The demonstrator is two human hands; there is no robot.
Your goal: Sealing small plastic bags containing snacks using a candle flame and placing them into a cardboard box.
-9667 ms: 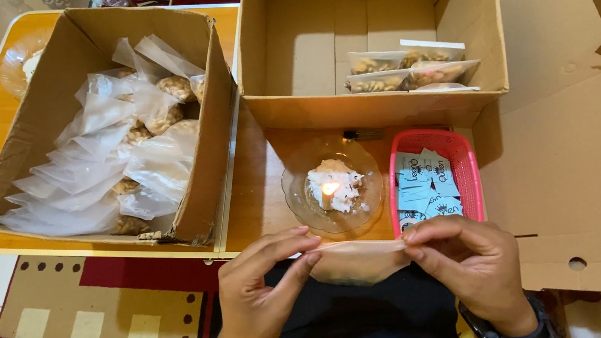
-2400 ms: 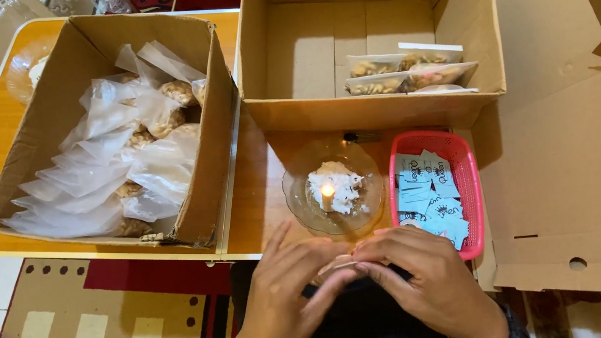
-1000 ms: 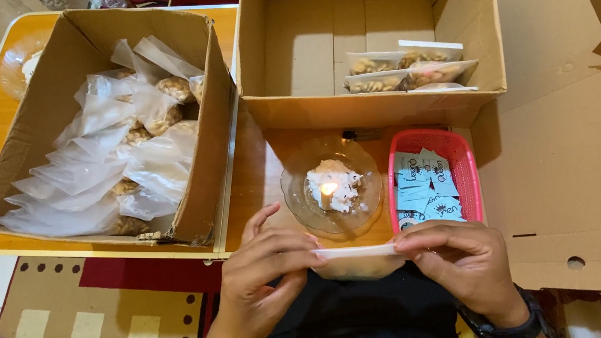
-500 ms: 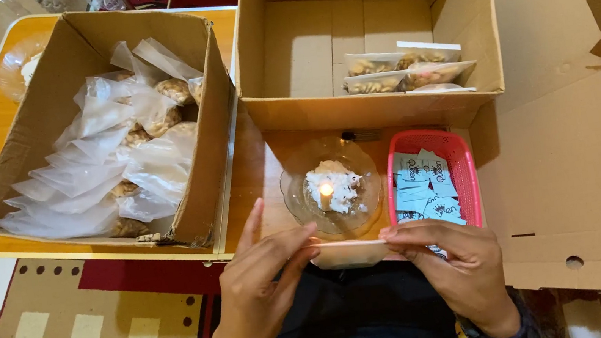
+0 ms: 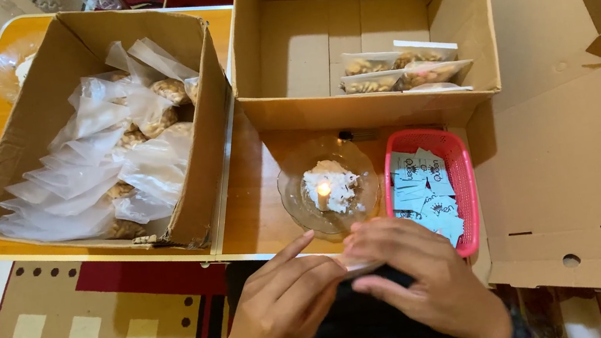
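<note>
My left hand [image 5: 286,301] and my right hand [image 5: 424,276] meet at the table's front edge, just below a glass dish [image 5: 293,200] holding a small lit candle [image 5: 322,191]. Between the fingers they pinch a clear plastic packet [image 5: 362,264]. Only a pale sliver of it shows, and the right hand's fingers cover the rest. The left forefinger points toward the dish. To the right of the dish sits a red plastic basket [image 5: 466,194] of small printed paper labels [image 5: 422,192].
An open cardboard box [image 5: 40,101] on the left holds several clear bags of brown snacks [image 5: 123,152]. A second open box [image 5: 286,48] behind the dish holds a few flat packets [image 5: 403,72]. A large cardboard flap [image 5: 567,159] lies on the right, a patterned rug [image 5: 104,315] below.
Half a second ago the hands held the packet stretched out between them. Now they have drawn together, and the right hand has closed over the packet.
</note>
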